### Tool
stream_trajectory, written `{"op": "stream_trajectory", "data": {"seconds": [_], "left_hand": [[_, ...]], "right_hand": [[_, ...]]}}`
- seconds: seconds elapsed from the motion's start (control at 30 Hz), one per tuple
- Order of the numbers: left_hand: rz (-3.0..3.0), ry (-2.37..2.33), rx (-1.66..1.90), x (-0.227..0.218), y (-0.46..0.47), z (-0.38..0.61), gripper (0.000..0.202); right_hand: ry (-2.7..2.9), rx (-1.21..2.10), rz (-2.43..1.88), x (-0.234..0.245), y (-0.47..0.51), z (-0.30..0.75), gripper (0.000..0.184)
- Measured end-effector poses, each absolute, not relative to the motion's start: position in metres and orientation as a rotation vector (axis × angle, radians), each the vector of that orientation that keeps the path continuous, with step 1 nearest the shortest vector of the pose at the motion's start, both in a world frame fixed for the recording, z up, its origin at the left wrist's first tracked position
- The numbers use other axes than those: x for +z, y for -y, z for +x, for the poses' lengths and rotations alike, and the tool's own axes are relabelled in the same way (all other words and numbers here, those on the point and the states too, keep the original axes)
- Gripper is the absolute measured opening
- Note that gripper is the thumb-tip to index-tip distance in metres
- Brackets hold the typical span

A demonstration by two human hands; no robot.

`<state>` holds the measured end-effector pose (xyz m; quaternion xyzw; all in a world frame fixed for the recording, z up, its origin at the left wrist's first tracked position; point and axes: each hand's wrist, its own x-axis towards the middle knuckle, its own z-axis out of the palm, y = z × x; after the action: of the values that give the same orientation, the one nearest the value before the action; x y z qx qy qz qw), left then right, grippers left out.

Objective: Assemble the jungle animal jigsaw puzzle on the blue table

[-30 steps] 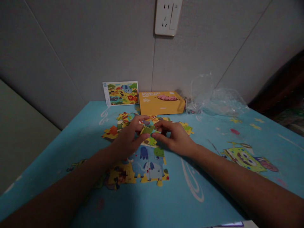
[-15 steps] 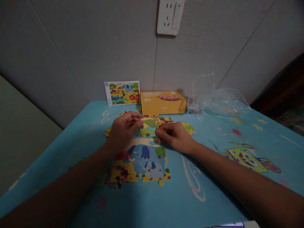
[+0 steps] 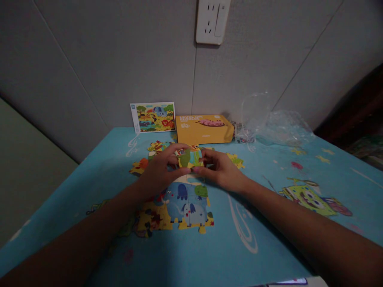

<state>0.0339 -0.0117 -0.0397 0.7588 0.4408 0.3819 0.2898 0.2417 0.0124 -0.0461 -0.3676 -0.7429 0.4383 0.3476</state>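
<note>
Both my hands meet over a child's jigsaw on the blue cartoon tablecloth (image 3: 263,239). My left hand (image 3: 160,171) and my right hand (image 3: 223,171) pinch the two ends of one green and yellow puzzle piece (image 3: 190,158), tilted up off the table. Just in front of the hands lies the joined part of the puzzle (image 3: 179,207), showing blue elephants on yellow. Loose pieces (image 3: 140,164) lie to the left and behind the hands, more (image 3: 236,160) to the right.
At the wall stand the puzzle's picture card (image 3: 153,116) and a yellow box (image 3: 203,128). A crumpled clear plastic bag (image 3: 275,125) lies at the back right. A white wall socket (image 3: 212,20) is above. Dark furniture (image 3: 356,111) rises at the right.
The piece lay nearly flat between my fingers half a second ago; now it is lifted and tilted up, with both hands pinching it closer together.
</note>
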Motion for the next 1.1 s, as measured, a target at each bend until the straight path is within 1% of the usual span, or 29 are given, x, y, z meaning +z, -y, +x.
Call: {"op": "stream_trajectory", "data": {"seconds": [0.03, 0.1, 0.17, 0.23, 0.4, 0.57, 0.7, 0.77, 0.83, 0.9, 0.97, 1.1], "left_hand": [[2.016, -1.188, 1.049, -0.04, 0.01, 0.033, 0.04], [1.992, -1.203, 1.107, -0.041, 0.008, 0.032, 0.03], [1.97, -1.197, 1.147, -0.041, 0.006, 0.031, 0.019], [1.967, -1.178, 1.159, -0.04, 0.007, 0.032, 0.013], [2.002, -1.178, 1.115, -0.039, 0.008, 0.033, 0.009], [2.052, -1.233, 1.125, -0.044, 0.005, 0.031, 0.014], [1.845, -1.273, 1.284, -0.042, 0.002, 0.03, 0.017], [1.675, -1.339, 1.349, -0.039, 0.001, 0.029, 0.02], [1.55, -1.46, 1.37, -0.036, 0.0, 0.027, 0.024], [1.535, -1.601, 1.37, -0.037, -0.004, 0.021, 0.027], [1.658, -1.743, 1.371, -0.043, -0.01, 0.014, 0.025], [2.06, -1.995, 1.283, -0.061, -0.023, 0.001, 0.016]], "right_hand": [[1.958, 1.129, -0.973, -0.045, -0.013, 0.242, 0.024], [1.937, 1.108, -1.013, -0.044, -0.014, 0.243, 0.028], [1.815, 1.107, -1.021, -0.043, -0.016, 0.244, 0.032], [1.705, 1.12, -1.01, -0.042, -0.019, 0.244, 0.035], [1.64, 1.15, -1.012, -0.044, -0.02, 0.242, 0.041], [1.613, 1.125, -1.048, -0.041, -0.021, 0.244, 0.044], [1.507, 0.9, -1.187, -0.037, -0.034, 0.257, 0.045], [1.523, 0.688, -1.303, -0.038, -0.043, 0.266, 0.037], [1.674, 0.435, -1.438, -0.041, -0.049, 0.274, 0.025], [1.893, 0.24, -1.499, -0.045, -0.053, 0.278, 0.025], [2.111, 0.182, -1.476, -0.047, -0.053, 0.277, 0.028], [2.275, 0.242, -1.459, -0.046, -0.05, 0.273, 0.021]]}}
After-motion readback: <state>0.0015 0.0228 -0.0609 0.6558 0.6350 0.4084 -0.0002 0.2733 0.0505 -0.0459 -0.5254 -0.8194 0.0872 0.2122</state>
